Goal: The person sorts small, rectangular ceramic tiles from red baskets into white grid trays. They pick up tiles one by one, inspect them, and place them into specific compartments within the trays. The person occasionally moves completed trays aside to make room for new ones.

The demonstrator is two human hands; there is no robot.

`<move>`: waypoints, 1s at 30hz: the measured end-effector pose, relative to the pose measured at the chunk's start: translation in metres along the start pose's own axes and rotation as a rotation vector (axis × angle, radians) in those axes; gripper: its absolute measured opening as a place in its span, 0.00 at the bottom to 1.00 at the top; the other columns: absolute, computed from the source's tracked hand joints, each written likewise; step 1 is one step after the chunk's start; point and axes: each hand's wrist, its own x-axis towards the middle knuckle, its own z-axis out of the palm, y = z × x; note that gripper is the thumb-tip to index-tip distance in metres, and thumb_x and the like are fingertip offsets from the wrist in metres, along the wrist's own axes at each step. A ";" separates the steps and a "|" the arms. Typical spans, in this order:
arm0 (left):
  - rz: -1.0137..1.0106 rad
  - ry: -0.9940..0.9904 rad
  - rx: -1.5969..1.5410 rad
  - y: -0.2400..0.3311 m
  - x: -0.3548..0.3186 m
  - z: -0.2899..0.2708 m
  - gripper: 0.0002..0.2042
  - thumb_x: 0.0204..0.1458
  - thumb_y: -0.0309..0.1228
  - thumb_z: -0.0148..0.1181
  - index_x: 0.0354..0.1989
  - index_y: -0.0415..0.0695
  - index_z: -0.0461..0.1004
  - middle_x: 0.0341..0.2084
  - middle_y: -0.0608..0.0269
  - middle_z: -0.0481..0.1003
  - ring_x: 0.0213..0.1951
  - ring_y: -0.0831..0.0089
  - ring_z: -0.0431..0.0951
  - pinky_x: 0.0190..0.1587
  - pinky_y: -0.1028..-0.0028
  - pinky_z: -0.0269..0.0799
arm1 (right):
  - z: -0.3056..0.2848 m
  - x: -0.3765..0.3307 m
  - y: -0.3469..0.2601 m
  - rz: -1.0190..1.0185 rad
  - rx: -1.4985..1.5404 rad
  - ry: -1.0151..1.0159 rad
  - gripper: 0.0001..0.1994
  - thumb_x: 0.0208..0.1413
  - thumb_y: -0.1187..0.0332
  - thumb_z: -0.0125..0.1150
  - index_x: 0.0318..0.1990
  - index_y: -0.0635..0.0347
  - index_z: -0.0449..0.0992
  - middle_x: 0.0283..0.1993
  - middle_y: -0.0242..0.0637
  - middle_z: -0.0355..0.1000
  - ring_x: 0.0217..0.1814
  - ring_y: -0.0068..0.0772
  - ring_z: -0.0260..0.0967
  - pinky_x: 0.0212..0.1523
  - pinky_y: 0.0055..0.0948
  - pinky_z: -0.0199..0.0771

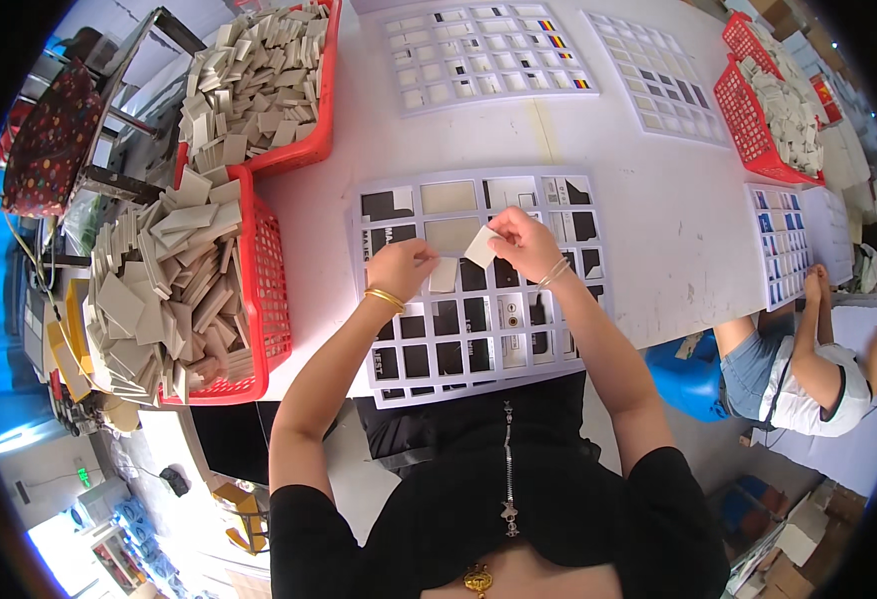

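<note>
Head view shows us pinching a small pale tile (480,246) in our right hand (523,245), fingers clamped on its edge at about three o'clock of the tile. Our left hand (401,270) presses a second tile (444,276) with fingers together onto the white grid board (478,285) lying on the tabletop (658,220). A red basket (259,290) of tiles sits at nine o'clock.

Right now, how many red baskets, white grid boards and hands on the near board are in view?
Red baskets: 4
White grid boards: 4
Hands on the near board, left hand and right hand: 2
Total: 10
</note>
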 end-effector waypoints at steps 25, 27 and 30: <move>-0.312 0.392 -1.069 -0.005 -0.024 0.035 0.18 0.60 0.44 0.50 0.23 0.46 0.69 0.18 0.74 0.65 0.21 0.85 0.62 0.25 0.81 0.60 | 0.042 -0.020 -0.034 -0.153 -0.201 -0.230 0.18 0.40 0.74 0.67 0.40 0.61 0.67 0.43 0.38 0.67 0.32 0.34 0.70 0.34 0.29 0.73; -0.353 0.375 -1.208 0.003 -0.026 0.042 0.17 0.60 0.43 0.50 0.24 0.44 0.69 0.19 0.73 0.65 0.23 0.83 0.63 0.27 0.80 0.60 | 0.046 -0.027 -0.055 -0.060 0.033 -0.316 0.22 0.40 0.73 0.68 0.44 0.61 0.65 0.44 0.37 0.68 0.32 0.30 0.71 0.33 0.27 0.74; -0.332 0.320 -1.207 0.014 -0.033 0.047 0.12 0.60 0.38 0.48 0.32 0.42 0.67 0.25 0.70 0.66 0.29 0.82 0.65 0.32 0.79 0.63 | 0.056 -0.034 -0.052 -0.070 0.018 -0.290 0.24 0.41 0.75 0.69 0.47 0.62 0.65 0.43 0.36 0.70 0.33 0.26 0.73 0.32 0.25 0.74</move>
